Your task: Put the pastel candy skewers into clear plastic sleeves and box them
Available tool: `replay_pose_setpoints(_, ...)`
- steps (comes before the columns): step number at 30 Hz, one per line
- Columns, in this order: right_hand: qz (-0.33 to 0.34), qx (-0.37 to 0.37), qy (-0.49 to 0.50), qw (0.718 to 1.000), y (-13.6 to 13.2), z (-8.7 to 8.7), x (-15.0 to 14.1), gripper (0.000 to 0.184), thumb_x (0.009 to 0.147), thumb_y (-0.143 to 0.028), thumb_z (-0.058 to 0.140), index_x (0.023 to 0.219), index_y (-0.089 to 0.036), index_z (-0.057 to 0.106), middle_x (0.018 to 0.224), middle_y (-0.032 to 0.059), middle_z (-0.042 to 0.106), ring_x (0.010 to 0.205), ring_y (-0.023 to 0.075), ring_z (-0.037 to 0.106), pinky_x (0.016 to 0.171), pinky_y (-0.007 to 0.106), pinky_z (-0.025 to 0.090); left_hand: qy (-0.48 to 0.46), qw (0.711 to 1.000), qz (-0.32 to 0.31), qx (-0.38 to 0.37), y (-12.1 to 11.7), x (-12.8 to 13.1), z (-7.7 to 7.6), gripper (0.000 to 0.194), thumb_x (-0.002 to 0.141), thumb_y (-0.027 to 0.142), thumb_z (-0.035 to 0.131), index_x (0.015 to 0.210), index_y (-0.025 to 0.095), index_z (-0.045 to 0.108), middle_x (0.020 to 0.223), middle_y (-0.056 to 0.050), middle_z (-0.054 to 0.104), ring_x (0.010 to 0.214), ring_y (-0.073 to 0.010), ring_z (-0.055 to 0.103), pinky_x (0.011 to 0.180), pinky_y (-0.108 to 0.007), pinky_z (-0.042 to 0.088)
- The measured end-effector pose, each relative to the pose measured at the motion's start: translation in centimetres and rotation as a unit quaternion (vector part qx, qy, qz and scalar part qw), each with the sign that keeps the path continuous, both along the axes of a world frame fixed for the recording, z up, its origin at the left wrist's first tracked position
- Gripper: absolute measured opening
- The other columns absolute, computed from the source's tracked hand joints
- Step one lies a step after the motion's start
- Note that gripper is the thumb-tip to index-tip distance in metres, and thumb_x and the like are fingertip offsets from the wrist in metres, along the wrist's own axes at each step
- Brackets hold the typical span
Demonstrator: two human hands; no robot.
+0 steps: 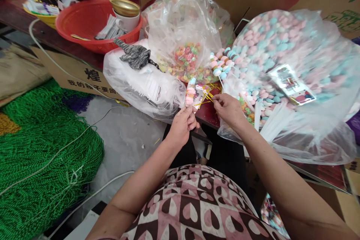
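My left hand [182, 123] is closed around the lower end of a candy skewer [190, 94], stacked with pink, blue and orange pieces and held upright; whether a clear wrapper covers it I cannot tell. Just to its right, my right hand [229, 109] pinches a gold twist tie [210, 97] between thumb and fingers. More gold twist ties [216, 87] lie loose on the dark red table by my fingertips. Behind them, several finished-looking candy skewers [223, 62] rest against a big bag of pastel candies [270, 41].
A clear bag of white sticks or sleeves [152, 92] lies left, a bag of ring candies [188, 54] behind. Further left stands a red basin [84, 22] holding a cup. White sticks [277, 118] and a silver packet [292, 84] lie right. Green cord [50, 157] covers the floor.
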State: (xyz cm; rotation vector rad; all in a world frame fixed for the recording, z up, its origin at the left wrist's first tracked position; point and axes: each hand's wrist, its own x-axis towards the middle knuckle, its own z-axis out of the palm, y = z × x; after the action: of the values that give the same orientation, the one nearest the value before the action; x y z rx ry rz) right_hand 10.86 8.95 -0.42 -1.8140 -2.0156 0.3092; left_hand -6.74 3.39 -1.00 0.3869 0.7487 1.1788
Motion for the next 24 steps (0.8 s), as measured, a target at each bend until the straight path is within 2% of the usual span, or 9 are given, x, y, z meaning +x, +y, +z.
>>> replay_pose_setpoints(3, 0.091, 0.019, -0.062, 0.994, 0.3, -0.2, -0.7, 0.033, 0.093, -0.022, 0.045, 0.114, -0.019, 0.07, 0.121, 0.0106, 0.068, 0.107, 0.0238, 0.063, 0.088, 0.034, 0.048, -0.004, 1.0, -0.001, -0.002, 0.1, -0.1, -0.1, 0.027, 0.086, 0.041, 0.065, 0.078, 0.017, 0.056, 0.047, 0.012, 0.027, 0.038, -0.0036, 0.028, 0.052, -0.021, 0.042)
replay_pose_setpoints(5, 0.135, 0.016, -0.11, 0.985, 0.5, -0.2, -1.3, 0.034, 0.095, -0.022, 0.044, 0.12, -0.019, 0.068, 0.129, 0.0103, 0.064, 0.113, 0.0248, 0.06, 0.091, 0.035, 0.047, -0.006, 1.0, -0.002, 0.002, 0.1, -0.1, -0.1, 0.026, 0.087, 0.04, 0.065, 0.078, 0.017, 0.055, 0.046, 0.012, 0.027, 0.038, -0.0038, 0.028, 0.051, -0.021, 0.043)
replay_pose_setpoints(7, 0.148, 0.001, -0.165, 0.975, 0.6, -0.2, -1.8, 0.034, 0.097, -0.023, 0.042, 0.118, -0.018, 0.068, 0.123, 0.0123, 0.066, 0.108, 0.0265, 0.061, 0.088, 0.036, 0.047, -0.008, 1.0, -0.002, 0.007, 0.1, -0.1, -0.2, 0.026, 0.087, 0.04, 0.064, 0.078, 0.017, 0.055, 0.046, 0.012, 0.027, 0.037, -0.0039, 0.028, 0.051, -0.021, 0.043)
replay_pose_setpoints(9, 0.133, -0.01, -0.209, 0.969, 0.7, -0.3, -2.2, 0.033, 0.098, -0.023, 0.039, 0.111, -0.015, 0.069, 0.11, 0.0149, 0.068, 0.099, 0.0271, 0.062, 0.08, 0.035, 0.046, -0.009, 1.0, -0.001, 0.009, 0.1, 0.0, -0.2, 0.026, 0.087, 0.04, 0.064, 0.079, 0.016, 0.055, 0.046, 0.012, 0.027, 0.037, -0.0039, 0.028, 0.051, -0.022, 0.044)
replay_pose_setpoints(12, 0.116, 0.005, -0.228, 0.967, 0.8, -0.7, -2.2, 0.03, 0.096, -0.02, 0.041, 0.1, -0.012, 0.069, 0.098, 0.0162, 0.068, 0.09, 0.0265, 0.062, 0.072, 0.034, 0.044, -0.009, 1.0, -0.001, 0.009, 0.1, 0.0, -0.3, 0.026, 0.086, 0.04, 0.064, 0.079, 0.016, 0.055, 0.046, 0.012, 0.029, 0.037, -0.0038, 0.028, 0.051, -0.022, 0.044)
replay_pose_setpoints(15, 0.109, 0.018, -0.18, 0.977, 1.1, -1.2, -1.6, 0.024, 0.091, -0.019, 0.047, 0.091, -0.013, 0.07, 0.092, 0.0142, 0.07, 0.084, 0.0248, 0.063, 0.069, 0.032, 0.043, -0.01, 1.0, 0.003, 0.006, 0.1, -0.1, -0.2, 0.024, 0.088, 0.037, 0.063, 0.078, 0.016, 0.055, 0.046, 0.012, 0.028, 0.037, -0.0037, 0.028, 0.051, -0.021, 0.043)
replay_pose_setpoints(19, 0.06, 0.026, -0.037, 0.997, 1.3, -1.7, -0.4, 0.021, 0.087, -0.023, 0.05, 0.088, -0.017, 0.07, 0.082, 0.008, 0.072, 0.076, 0.0214, 0.065, 0.068, 0.03, 0.045, -0.009, 1.0, 0.007, 0.001, 0.0, -0.2, -0.2, 0.024, 0.089, 0.036, 0.061, 0.078, 0.017, 0.055, 0.045, 0.012, 0.027, 0.037, -0.0038, 0.027, 0.051, -0.021, 0.042)
replay_pose_setpoints(24, 0.011, -0.003, 0.074, 0.997, 1.2, -2.1, 0.3, 0.019, 0.085, -0.027, 0.052, 0.083, -0.019, 0.069, 0.071, 0.0042, 0.071, 0.068, 0.0201, 0.066, 0.064, 0.03, 0.047, -0.005, 1.0, -0.002, 0.005, 0.0, 0.0, -0.4, 0.025, 0.088, 0.039, 0.063, 0.078, 0.017, 0.056, 0.046, 0.012, 0.027, 0.037, -0.0039, 0.028, 0.051, -0.022, 0.043)
